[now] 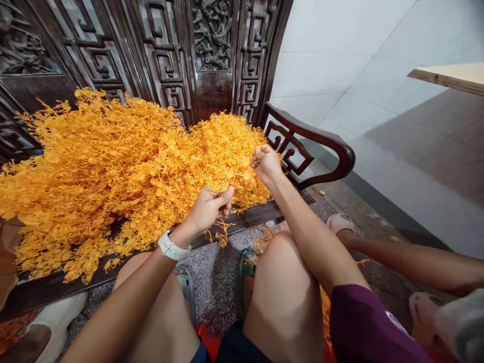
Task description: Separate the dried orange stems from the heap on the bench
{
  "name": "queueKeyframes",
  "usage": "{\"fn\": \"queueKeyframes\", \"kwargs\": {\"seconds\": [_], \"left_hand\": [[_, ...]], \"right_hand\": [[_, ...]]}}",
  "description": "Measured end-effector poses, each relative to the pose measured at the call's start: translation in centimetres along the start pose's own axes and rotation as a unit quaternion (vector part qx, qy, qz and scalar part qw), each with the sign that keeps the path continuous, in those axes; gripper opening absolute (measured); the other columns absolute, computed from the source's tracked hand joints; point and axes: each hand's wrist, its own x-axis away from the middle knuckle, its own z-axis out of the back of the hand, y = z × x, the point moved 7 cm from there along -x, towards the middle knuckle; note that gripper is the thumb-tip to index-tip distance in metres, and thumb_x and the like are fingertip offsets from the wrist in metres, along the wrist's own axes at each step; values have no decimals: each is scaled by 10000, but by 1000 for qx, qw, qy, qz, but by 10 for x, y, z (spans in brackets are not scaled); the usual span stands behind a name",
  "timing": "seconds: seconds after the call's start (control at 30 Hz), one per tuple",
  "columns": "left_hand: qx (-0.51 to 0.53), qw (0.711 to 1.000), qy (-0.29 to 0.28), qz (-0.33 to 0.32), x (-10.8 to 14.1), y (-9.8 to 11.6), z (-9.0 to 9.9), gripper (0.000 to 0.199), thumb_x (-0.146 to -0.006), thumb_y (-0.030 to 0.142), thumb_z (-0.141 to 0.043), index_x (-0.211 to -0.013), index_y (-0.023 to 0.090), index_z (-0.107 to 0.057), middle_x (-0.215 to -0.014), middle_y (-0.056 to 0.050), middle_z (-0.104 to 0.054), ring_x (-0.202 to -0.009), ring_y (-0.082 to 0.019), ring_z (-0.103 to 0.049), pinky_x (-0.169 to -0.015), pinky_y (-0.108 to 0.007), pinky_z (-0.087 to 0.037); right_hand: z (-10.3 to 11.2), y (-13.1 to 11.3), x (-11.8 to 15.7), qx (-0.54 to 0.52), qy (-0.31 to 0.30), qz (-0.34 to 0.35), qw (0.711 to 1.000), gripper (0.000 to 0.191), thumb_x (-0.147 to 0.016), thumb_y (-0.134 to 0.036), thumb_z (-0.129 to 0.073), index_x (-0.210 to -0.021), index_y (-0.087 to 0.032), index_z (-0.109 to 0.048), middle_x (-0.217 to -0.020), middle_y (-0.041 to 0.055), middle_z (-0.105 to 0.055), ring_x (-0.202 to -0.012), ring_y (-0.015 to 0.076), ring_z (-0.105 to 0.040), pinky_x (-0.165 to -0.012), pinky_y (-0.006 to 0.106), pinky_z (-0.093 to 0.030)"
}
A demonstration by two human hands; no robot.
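A large heap of orange branching plastic sprigs point(124, 156) covers the dark wooden bench seat. My left hand point(207, 209), with a white watch point(173, 246) at the wrist, is closed in front of the heap, thumb pressed against the fingers. From beneath it hangs an orange plastic sprig point(222, 234), pinched between the fingers. Higher and to the right, my right hand point(266, 164) is closed with curled fingers before the heap's right end. Whatever those fingers hold, if anything, is hidden.
The bench has a carved dark back point(214, 93) and a curved armrest point(333, 151) beside a pale wall point(340, 60). Loose orange bits lie on the speckled floor point(223, 287). Another person's leg point(416, 259) comes in from the right; a white shoe point(62, 322) shows lower left.
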Motion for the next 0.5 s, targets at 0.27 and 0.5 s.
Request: {"fn": "queueKeyframes", "kwargs": {"seconds": [0.27,0.5], "left_hand": [[38,999,34,17,-9,-3,14,560,-934,617,-627,-553,211,-563,-515,-6,-520,-479,-104,-493,-541,-301,-408],[28,996,73,46,-11,-10,22,569,-941,621,-622,-552,210,-563,-509,-7,-528,-466,-101,-483,-549,-307,-414]], "right_hand": [[-4,6,-4,252,-91,52,962,368,-801,-181,-725,-1166,-214,-691,-1457,125,-575,-1114,254,-633,-915,413,-545],[-64,-1,48,124,-313,-22,941,394,-889,-599,-739,-926,-207,-709,-798,58,-674,-679,158,-610,-668,351,-524]]}}
